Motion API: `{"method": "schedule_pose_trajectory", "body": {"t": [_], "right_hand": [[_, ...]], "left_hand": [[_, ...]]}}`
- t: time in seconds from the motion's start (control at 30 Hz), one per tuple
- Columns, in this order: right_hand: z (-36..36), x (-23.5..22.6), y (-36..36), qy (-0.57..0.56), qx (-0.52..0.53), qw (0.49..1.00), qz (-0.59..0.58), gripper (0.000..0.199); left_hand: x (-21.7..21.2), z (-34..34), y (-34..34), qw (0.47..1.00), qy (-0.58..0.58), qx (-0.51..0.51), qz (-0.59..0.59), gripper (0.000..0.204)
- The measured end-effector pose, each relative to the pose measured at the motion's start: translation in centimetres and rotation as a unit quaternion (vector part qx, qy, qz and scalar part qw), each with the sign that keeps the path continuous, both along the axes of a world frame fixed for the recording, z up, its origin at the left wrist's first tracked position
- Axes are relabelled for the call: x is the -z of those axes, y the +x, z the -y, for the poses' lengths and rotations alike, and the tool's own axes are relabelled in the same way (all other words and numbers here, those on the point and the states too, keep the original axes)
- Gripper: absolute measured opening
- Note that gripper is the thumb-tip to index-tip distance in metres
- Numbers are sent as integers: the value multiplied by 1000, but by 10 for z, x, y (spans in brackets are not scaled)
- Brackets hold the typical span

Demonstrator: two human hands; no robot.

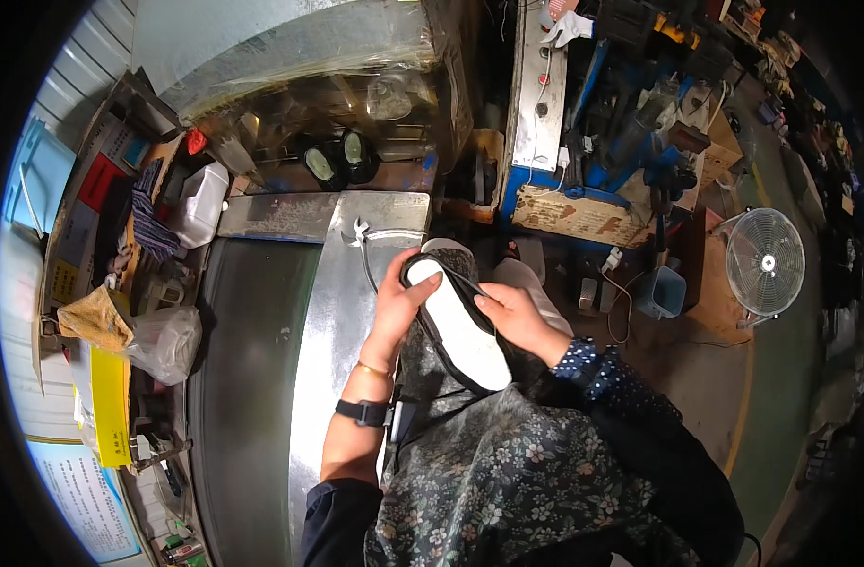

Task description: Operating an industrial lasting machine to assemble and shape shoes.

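Note:
A shoe with a long white sole face [460, 326] and a black edge lies bottom up over my lap. My left hand [404, 298] is closed round its far end, the thumb pressing on the white face. At the shoe's right side, my right hand [515, 314] pinches a thin black strip [462, 281] that runs along the edge. The fingers of my left hand are partly hidden behind the shoe. A floral apron [508, 463] covers my lap below it. Beyond my left hand, an open-ended spanner [360, 232] rests on the metal table.
A dark conveyor belt [252, 378] runs along the left, beside the bare metal plate [333, 321]. Dark shoes [356, 156] stand at the back. To the right are a blue machine frame [583, 194], a blue bin [661, 292] and a round fan [765, 262]. A cluttered shelf [158, 312] lines the left.

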State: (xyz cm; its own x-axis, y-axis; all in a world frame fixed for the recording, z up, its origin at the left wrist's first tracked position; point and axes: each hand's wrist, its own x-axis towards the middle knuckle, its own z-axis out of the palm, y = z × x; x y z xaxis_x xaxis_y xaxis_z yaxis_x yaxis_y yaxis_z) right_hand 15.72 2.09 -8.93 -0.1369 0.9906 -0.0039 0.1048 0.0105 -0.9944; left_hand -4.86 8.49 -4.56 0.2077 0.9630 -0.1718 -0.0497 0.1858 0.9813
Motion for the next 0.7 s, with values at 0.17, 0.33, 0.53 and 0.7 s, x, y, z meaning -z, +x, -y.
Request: {"method": "schedule_pose_trajectory", "body": {"t": [0.17, 0.33, 0.53, 0.7], "right_hand": [[4, 12, -14, -304, 33, 950, 69, 58], [6, -5, -27, -78, -126, 958, 246, 47], [-5, -4, -50, 263, 43, 821, 504, 38], [35, 37, -8, -48, -107, 992, 41, 62]], "left_hand": [[41, 46, -4, 998, 0, -25, 51, 46], [25, 47, 0, 998, -50, -25, 37, 47], [34, 22, 6, 997, -51, -25, -52, 47], [28, 25, -1, 994, -72, 51, -59, 61]]}}
